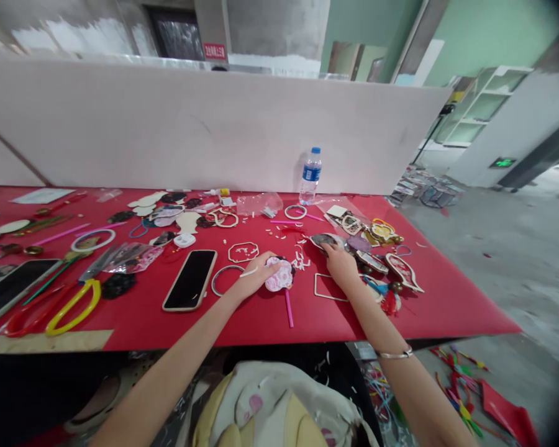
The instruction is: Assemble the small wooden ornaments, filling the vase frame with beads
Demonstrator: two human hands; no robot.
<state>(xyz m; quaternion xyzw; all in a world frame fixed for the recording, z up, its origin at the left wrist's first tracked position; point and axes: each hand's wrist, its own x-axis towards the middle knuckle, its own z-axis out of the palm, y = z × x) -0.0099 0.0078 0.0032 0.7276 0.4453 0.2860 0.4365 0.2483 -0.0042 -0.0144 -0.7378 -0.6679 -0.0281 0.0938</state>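
The left hand [255, 277] is closed around a puffy, rounded pink-and-white floral piece [279, 275], its fingers curled over the near edge and the soft fabric-like surface dimpling slightly under them. A thin pink stick [289, 308] runs down from beneath that piece toward the person, and a narrow white sliver [249, 272] lies across the back of the hand. The wrist is low and angled inward, with the forearm reaching up from the lower left.

The right hand [340, 264] is bent forward at the wrist, its fingers [327, 248] pressed down on the edge of a dark, glossy oval piece [327, 241]. Whether they are gripping it or only resting there cannot be told from this view. A thin silver bangle [395, 354] circles that wrist.

Between the hands lies a small heap of curled white scraps [300, 260] (thin, like plastic or paper trimmings). Just beyond the left hand is an octagonal wooden frame [243, 251], and beside its heel is a slim metal hoop [223, 279]. Under the right hand sits a rectangular wooden frame [328, 287]. Left of both hands, a black smartphone [189, 280] lies on the glossy red tabletop [307, 326].
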